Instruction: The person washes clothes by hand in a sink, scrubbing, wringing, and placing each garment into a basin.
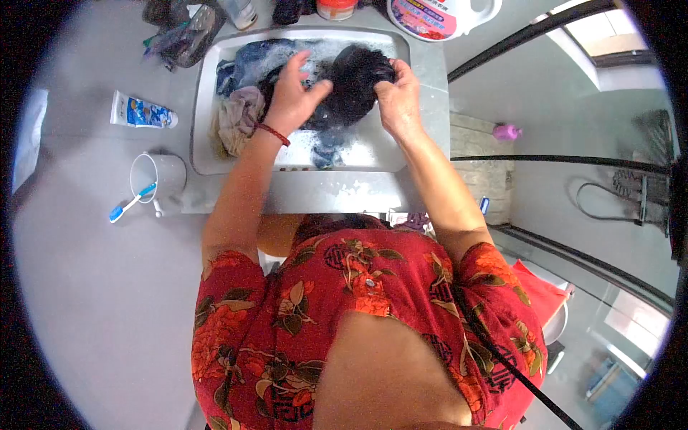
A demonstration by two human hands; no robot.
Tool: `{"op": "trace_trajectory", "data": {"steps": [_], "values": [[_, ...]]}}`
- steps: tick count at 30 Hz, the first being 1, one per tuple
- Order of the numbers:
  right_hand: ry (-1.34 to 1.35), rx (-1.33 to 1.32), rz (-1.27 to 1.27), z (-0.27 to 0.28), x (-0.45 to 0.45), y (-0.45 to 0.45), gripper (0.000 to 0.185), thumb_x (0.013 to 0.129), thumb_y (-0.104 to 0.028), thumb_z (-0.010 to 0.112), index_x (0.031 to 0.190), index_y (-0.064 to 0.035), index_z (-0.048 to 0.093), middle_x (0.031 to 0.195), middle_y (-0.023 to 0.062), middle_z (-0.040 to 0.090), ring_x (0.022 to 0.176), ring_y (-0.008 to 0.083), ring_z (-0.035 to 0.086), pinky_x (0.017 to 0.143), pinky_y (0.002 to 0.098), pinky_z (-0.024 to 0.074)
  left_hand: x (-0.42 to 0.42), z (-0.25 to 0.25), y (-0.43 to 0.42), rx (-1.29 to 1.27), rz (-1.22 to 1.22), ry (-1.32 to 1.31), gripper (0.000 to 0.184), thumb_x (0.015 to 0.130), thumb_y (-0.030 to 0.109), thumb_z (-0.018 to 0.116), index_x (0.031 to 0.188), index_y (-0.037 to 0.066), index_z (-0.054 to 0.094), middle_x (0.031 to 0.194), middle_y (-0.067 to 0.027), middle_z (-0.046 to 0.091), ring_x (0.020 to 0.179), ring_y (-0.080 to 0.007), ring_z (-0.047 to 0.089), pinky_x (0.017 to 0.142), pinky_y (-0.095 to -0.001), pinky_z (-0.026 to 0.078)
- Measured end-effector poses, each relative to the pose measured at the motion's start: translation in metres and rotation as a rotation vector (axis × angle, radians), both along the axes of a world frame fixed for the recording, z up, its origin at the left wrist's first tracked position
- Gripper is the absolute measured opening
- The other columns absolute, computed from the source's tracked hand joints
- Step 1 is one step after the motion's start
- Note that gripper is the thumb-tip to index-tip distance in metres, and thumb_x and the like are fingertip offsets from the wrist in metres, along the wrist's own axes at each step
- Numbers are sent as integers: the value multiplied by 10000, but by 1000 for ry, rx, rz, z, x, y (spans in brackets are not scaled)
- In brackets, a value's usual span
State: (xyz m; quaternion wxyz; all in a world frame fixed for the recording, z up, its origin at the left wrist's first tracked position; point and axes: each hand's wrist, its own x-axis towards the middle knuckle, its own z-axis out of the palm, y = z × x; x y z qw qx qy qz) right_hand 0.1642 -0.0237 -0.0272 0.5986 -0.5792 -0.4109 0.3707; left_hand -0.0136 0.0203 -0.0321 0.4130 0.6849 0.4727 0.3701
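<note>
Over the white sink (308, 163), my right hand (400, 97) pinches the edge of a dark black garment (352, 84), which is bunched up in soapy water. My left hand (295, 97), with a red braided cord on the wrist, hovers left of that garment with its fingers apart and nothing in them. A dark blue cloth (258, 59) lies in the suds at the back left of the sink. In front of it, a crumpled beige cloth (240, 123) rests against the left wall.
Left of the sink are a toothpaste tube (143, 112) and a white cup (175, 175) with a blue toothbrush (132, 201). A detergent jug (428, 20), a red and white tub (336, 8) and a bottle (240, 13) stand along the back. Dark-framed glass panels (566, 136) are at right.
</note>
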Motion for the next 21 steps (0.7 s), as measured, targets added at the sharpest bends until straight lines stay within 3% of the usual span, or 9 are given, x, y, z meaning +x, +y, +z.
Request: {"op": "trace_trajectory", "data": {"steps": [3, 6, 9, 12, 13, 15, 17, 19, 21], "values": [[-95, 4, 31, -2, -6, 0, 297, 637, 49, 501, 931, 49, 544, 810, 165, 610, 758, 248, 592, 715, 336, 459, 15, 5, -13, 336, -348, 83, 837, 654, 180, 724, 1334, 41, 255, 1302, -184, 372, 1206, -293, 374, 973, -357, 346], [-368, -114, 171, 23, -17, -8, 311, 619, -28, 548, 918, 59, 553, 829, 263, 586, 800, 379, 588, 749, 396, 460, 37, -5, -28, 42, -198, -13, 811, 591, 137, 748, 1282, 47, 332, 1186, -170, 489, 1102, -271, 484, 939, -340, 381], [-162, -63, 303, 31, -16, -9, 388, 671, -82, 618, 1024, 51, 528, 828, 161, 610, 782, 231, 600, 732, 323, 471, 39, -15, -18, -105, -191, -286, 526, 644, 116, 719, 1119, 30, 510, 960, -88, 614, 878, -191, 588, 817, -309, 457], [209, 42, 287, 29, 0, -7, 469, 752, -106, 644, 1159, 25, 451, 1007, 112, 565, 903, 161, 556, 808, 271, 443, 33, -8, -19, -559, -208, -794, 283, 718, 14, 630, 997, 33, 586, 944, -51, 614, 848, -158, 586, 768, -308, 471], [61, 74, 212, 27, 3, -5, 525, 775, -178, 657, 1199, 22, 420, 1078, 135, 538, 978, 180, 529, 855, 290, 427, 36, -6, -17, -664, -158, -934, 235, 740, 43, 622, 972, 22, 594, 914, -63, 623, 807, -172, 604, 734, -311, 491], [-139, 86, 181, 6, 11, -1, 709, 717, -297, 709, 1230, 62, 377, 1130, 162, 509, 1059, 232, 483, 916, 325, 378, 31, 10, -17, -832, -100, -959, 238, 750, 122, 629, 967, 30, 596, 889, -63, 634, 797, -184, 615, 749, -323, 497], [111, -82, 296, -14, 4, -6, 830, 700, -360, 719, 1282, 64, 307, 1180, 169, 480, 1106, 248, 446, 960, 342, 334, 38, -8, -9, -1007, -94, -1090, 195, 765, 173, 629, 917, 53, 609, 856, -73, 638, 740, -194, 620, 688, -323, 509], [355, -101, 406, -6, -15, -18, 823, 697, -292, 742, 1306, 25, 288, 1179, 147, 479, 1093, 225, 458, 944, 340, 352, 50, -4, -15, -854, -13, -1072, 213, 770, 235, 634, 903, 71, 611, 817, -68, 634, 705, -202, 613, 655, -339, 503], [509, -146, 397, 0, -28, -23, 818, 686, -229, 757, 1317, -6, 286, 1170, 139, 480, 1089, 225, 459, 954, 342, 342, 53, 10, -24, -759, 97, -770, 297, 786, 332, 626, 983, 126, 541, 835, -33, 566, 693, -176, 566, 606, -364, 477]]}}
